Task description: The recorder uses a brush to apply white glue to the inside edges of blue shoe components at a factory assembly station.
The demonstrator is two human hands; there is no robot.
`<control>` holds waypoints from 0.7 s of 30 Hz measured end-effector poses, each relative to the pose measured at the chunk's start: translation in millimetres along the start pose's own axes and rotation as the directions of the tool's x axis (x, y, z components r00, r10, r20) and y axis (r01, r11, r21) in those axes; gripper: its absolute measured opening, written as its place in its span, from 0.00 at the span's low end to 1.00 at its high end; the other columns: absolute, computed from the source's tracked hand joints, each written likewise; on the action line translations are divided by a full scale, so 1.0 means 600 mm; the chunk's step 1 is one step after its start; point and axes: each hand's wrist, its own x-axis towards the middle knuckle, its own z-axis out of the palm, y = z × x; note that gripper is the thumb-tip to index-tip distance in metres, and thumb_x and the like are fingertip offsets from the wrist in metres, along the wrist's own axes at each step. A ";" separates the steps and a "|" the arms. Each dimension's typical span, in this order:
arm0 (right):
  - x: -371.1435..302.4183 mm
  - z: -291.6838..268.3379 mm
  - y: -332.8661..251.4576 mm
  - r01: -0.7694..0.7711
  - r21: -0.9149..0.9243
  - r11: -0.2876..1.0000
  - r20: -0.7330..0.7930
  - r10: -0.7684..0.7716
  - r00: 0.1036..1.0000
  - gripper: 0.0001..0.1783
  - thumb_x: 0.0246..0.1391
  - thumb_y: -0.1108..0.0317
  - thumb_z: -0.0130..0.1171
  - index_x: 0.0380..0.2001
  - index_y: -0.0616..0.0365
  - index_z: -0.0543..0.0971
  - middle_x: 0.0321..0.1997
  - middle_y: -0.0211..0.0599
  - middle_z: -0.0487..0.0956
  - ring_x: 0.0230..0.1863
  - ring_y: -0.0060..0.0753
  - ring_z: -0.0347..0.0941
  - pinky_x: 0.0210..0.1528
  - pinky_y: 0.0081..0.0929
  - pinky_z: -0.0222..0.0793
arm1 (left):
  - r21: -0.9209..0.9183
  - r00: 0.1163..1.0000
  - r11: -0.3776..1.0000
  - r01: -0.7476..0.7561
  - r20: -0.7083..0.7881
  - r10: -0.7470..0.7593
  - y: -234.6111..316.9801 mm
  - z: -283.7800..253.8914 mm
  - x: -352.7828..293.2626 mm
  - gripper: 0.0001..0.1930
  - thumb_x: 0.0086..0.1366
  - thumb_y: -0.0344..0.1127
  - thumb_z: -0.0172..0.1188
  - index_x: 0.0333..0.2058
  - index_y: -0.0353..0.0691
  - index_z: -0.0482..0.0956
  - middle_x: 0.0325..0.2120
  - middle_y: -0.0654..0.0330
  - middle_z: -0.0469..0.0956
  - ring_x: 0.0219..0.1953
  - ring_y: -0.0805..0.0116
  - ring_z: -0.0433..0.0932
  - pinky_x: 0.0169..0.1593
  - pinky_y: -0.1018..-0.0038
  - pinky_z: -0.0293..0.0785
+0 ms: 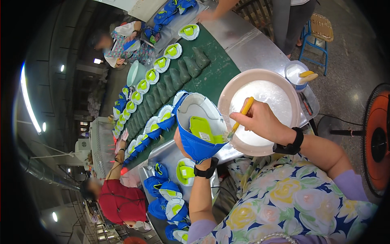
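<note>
My left hand [179, 142], partly hidden behind it, grips a blue shoe upper [187, 140] with a whitish lining and a lime-green tongue [201, 129]. The upper's opening faces up toward me. Pinched in my right hand [262, 118] is a yellow-handled brush [247, 106]. Its bristles touch or nearly touch the upper's right edge, by the green tongue. Just beyond and partly under my right hand stands a wide pale pink basin [260, 73] holding white liquid.
Dark shoe lasts [174, 79] stand in rows between lines of shoe uppers on a green conveyor belt [215, 53]. More uppers fill a metal tray [178, 152] at my left. A pot with brushes [294, 71] sits beyond the basin. A fan [378, 138] stands at right; co-workers work along the line.
</note>
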 end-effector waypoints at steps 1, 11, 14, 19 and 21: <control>-0.003 -0.001 -0.003 0.001 0.001 1.000 0.004 -0.001 1.000 0.17 0.55 0.61 0.63 0.27 0.65 0.74 0.18 0.37 0.77 0.18 0.21 0.74 0.21 0.19 0.66 | 0.053 0.999 0.998 -0.046 -0.011 0.046 0.000 -0.002 0.001 0.23 0.64 0.39 0.60 0.56 0.38 0.71 0.54 0.52 0.73 0.53 0.58 0.75 0.56 0.64 0.72; 0.006 -0.061 -0.023 0.627 -0.038 0.778 0.086 -0.623 0.778 0.15 0.51 0.64 0.70 0.35 0.57 0.75 0.32 0.37 0.79 0.32 0.36 0.78 0.34 0.27 0.71 | -0.253 0.285 -0.732 0.633 0.955 -0.084 0.005 -0.018 -0.079 0.27 0.69 0.49 0.51 0.61 0.40 0.66 0.55 0.52 0.74 0.54 0.56 0.76 0.57 0.53 0.75; 0.001 -0.031 -0.037 0.813 0.166 0.558 0.223 -0.825 0.520 0.15 0.53 0.61 0.67 0.36 0.56 0.74 0.35 0.37 0.76 0.33 0.41 0.76 0.37 0.32 0.73 | -0.248 0.264 -0.715 0.653 0.960 -0.092 0.027 -0.012 -0.089 0.27 0.69 0.49 0.51 0.61 0.40 0.66 0.54 0.52 0.74 0.54 0.56 0.76 0.56 0.53 0.75; 0.025 -0.018 -0.019 0.879 0.105 0.464 0.314 -0.855 0.413 0.14 0.55 0.59 0.63 0.33 0.56 0.72 0.31 0.37 0.74 0.31 0.44 0.76 0.34 0.35 0.73 | -0.246 0.221 -0.675 0.695 0.967 -0.125 0.048 -0.001 -0.098 0.28 0.69 0.50 0.51 0.61 0.39 0.66 0.54 0.52 0.74 0.53 0.56 0.76 0.56 0.55 0.75; 0.040 -0.039 -0.015 0.794 -0.088 0.601 0.340 -0.732 0.591 0.14 0.54 0.60 0.64 0.32 0.56 0.71 0.31 0.39 0.75 0.30 0.47 0.76 0.32 0.36 0.73 | -0.251 0.207 -0.662 0.706 0.967 -0.146 0.057 -0.002 -0.102 0.28 0.69 0.50 0.51 0.61 0.39 0.66 0.54 0.52 0.75 0.53 0.56 0.76 0.56 0.55 0.76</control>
